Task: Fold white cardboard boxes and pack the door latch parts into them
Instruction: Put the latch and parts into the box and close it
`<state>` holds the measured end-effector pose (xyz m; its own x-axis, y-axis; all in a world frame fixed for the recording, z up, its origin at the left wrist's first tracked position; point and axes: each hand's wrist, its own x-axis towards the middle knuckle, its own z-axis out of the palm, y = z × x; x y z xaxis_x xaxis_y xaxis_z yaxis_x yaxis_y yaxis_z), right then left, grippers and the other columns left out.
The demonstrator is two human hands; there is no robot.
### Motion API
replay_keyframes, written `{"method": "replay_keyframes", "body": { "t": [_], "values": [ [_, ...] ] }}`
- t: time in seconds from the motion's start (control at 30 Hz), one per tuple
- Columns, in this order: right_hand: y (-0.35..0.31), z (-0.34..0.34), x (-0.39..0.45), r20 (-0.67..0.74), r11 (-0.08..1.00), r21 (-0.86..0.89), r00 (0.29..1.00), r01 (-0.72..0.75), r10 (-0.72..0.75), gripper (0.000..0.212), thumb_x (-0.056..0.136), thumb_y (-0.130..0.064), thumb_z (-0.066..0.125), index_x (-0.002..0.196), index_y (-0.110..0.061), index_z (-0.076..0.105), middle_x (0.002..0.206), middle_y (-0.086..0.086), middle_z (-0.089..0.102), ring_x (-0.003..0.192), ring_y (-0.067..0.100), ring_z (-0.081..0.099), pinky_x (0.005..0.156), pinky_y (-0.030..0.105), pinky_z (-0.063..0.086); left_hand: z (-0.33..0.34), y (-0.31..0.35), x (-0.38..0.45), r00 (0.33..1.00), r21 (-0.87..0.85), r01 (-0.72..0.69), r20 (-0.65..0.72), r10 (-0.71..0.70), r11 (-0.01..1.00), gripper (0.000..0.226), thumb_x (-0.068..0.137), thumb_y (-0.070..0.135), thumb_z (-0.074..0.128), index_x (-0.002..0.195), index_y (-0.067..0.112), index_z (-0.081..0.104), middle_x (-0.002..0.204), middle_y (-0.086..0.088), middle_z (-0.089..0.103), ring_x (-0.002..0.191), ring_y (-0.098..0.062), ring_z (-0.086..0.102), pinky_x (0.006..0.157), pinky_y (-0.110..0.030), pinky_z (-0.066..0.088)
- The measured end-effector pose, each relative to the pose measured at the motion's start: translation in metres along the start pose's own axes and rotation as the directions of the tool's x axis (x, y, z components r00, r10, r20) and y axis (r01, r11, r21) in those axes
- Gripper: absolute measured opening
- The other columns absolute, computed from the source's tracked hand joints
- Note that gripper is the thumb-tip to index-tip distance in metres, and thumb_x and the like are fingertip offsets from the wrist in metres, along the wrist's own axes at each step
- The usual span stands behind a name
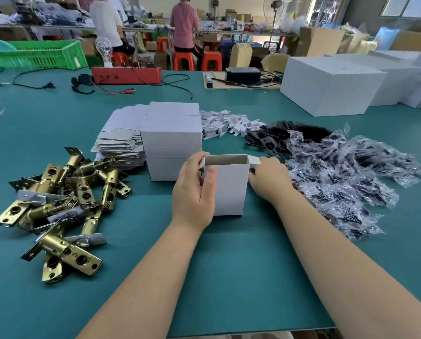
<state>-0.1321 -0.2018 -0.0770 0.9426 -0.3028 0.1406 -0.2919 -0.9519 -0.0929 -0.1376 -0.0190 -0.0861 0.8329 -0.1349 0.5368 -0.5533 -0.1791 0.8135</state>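
Two hands steady one upright white box (pixel 229 189) near the middle of the green table (pixel 229 277), its top open and empty. Head view: the left hand (pixel 194 189) grips the box's left wall, thumb on the front face and fingers wrapped over the left flap; the right hand (pixel 268 178) touches the right wall by the side flap, but whether it holds anything cannot be told. Brass door latches (pixel 65 199) lie heaped at left, bagged parts (pixel 339 172) at right, flat blanks (pixel 121 143) behind. Judged best practice: keep the walls square and flaps splayed outward before inserting a latch.
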Motion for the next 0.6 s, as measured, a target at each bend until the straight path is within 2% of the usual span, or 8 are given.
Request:
{"method": "replay_keyframes", "body": {
  "t": [0.07, 0.2, 0.27, 0.3, 0.37, 0.43, 0.53, 0.6],
  "values": [
    [0.002, 0.005, 0.002, -0.036, 0.999, -0.053, 0.999, 0.014, -0.015, 0.034, 0.099, -0.031, 0.040, 0.123, -0.016, 0.060, 0.119, 0.010, 0.056, 0.111, 0.032, 0.045, 0.085, 0.038, 0.038, 0.000, 0.000, 0.000, 1.000, 0.001, 0.000, -0.003, 0.000, 1.000, 0.057, 0.092, 0.051, 0.032, 0.124, 0.010, 0.055, 0.108, -0.003, 0.060, 0.085, -0.012, 0.051, 0.077, -0.022, 0.041],
    [0.002, 0.005, 0.002, -0.029, 0.999, -0.033, 0.999, 0.020, -0.021, 0.032, 0.098, -0.029, 0.041, 0.121, -0.020, 0.062, 0.116, 0.008, 0.056, 0.110, 0.031, 0.044, 0.083, 0.037, 0.035, 0.000, -0.001, 0.000, 1.000, 0.004, 0.003, -0.002, -0.003, 1.000, 0.056, 0.093, 0.051, 0.032, 0.124, 0.010, 0.055, 0.106, -0.002, 0.060, 0.084, -0.012, 0.051, 0.077, -0.022, 0.040],
    [0.000, 0.001, 0.001, -0.038, 0.999, -0.034, 0.999, 0.010, -0.011, 0.032, 0.097, -0.032, 0.040, 0.106, -0.013, 0.065, 0.103, 0.009, 0.055, 0.102, 0.032, 0.045, 0.078, 0.036, 0.033, 0.000, -0.001, 0.000, 1.000, 0.005, -0.001, 0.000, 0.001, 1.000, 0.055, 0.093, 0.050, 0.033, 0.123, 0.011, 0.054, 0.103, -0.001, 0.059, 0.082, -0.013, 0.050, 0.075, -0.023, 0.040],
    [0.000, -0.003, 0.001, -0.040, 0.999, -0.033, 0.999, -0.015, 0.014, 0.032, 0.096, -0.035, 0.041, 0.090, -0.011, 0.061, 0.092, 0.009, 0.053, 0.094, 0.031, 0.045, 0.075, 0.036, 0.032, 0.000, -0.002, 0.001, 1.000, 0.009, -0.002, -0.001, 0.002, 1.000, 0.054, 0.093, 0.050, 0.033, 0.123, 0.011, 0.054, 0.102, 0.000, 0.058, 0.081, -0.013, 0.050, 0.074, -0.023, 0.039],
    [0.004, -0.008, 0.002, -0.036, 0.996, -0.071, 0.998, -0.044, 0.042, 0.037, 0.093, -0.036, 0.043, 0.065, -0.011, 0.043, 0.071, 0.002, 0.043, 0.075, 0.026, 0.043, 0.066, 0.031, 0.030, 0.000, -0.002, 0.002, 1.000, 0.014, -0.004, 0.001, 0.004, 1.000, 0.054, 0.093, 0.050, 0.032, 0.123, 0.012, 0.054, 0.099, 0.003, 0.056, 0.078, -0.011, 0.048, 0.072, -0.021, 0.038],
    [0.009, -0.014, 0.007, 0.017, 0.993, -0.116, 0.999, -0.035, 0.038, 0.037, 0.090, -0.030, 0.047, 0.059, -0.014, 0.037, 0.061, 0.000, 0.041, 0.059, 0.021, 0.041, 0.054, 0.028, 0.026, 0.001, -0.002, 0.002, 1.000, 0.016, -0.005, 0.002, 0.005, 1.000, 0.053, 0.093, 0.051, 0.032, 0.123, 0.012, 0.054, 0.097, 0.004, 0.055, 0.077, -0.008, 0.048, 0.071, -0.018, 0.038],
    [0.017, -0.024, 0.019, 0.086, 0.998, -0.032, 0.995, -0.056, 0.058, 0.034, 0.088, -0.029, 0.049, 0.062, -0.008, 0.049, 0.061, 0.004, 0.049, 0.057, 0.023, 0.045, 0.049, 0.025, 0.029, 0.001, -0.003, 0.002, 1.000, 0.022, 0.000, -0.003, 0.000, 1.000, 0.054, 0.092, 0.051, 0.032, 0.123, 0.013, 0.054, 0.094, 0.005, 0.053, 0.075, -0.005, 0.048, 0.070, -0.013, 0.036],
    [0.019, -0.030, 0.030, 0.034, 0.997, 0.016, 0.997, -0.076, 0.075, 0.032, 0.091, -0.029, 0.045, 0.080, -0.005, 0.064, 0.079, 0.012, 0.059, 0.074, 0.028, 0.049, 0.057, 0.028, 0.038, 0.002, -0.003, 0.002, 1.000, 0.023, 0.004, -0.002, -0.004, 1.000, 0.054, 0.092, 0.051, 0.032, 0.123, 0.013, 0.054, 0.094, 0.005, 0.053, 0.076, -0.004, 0.048, 0.070, -0.011, 0.036]
  ]
}}
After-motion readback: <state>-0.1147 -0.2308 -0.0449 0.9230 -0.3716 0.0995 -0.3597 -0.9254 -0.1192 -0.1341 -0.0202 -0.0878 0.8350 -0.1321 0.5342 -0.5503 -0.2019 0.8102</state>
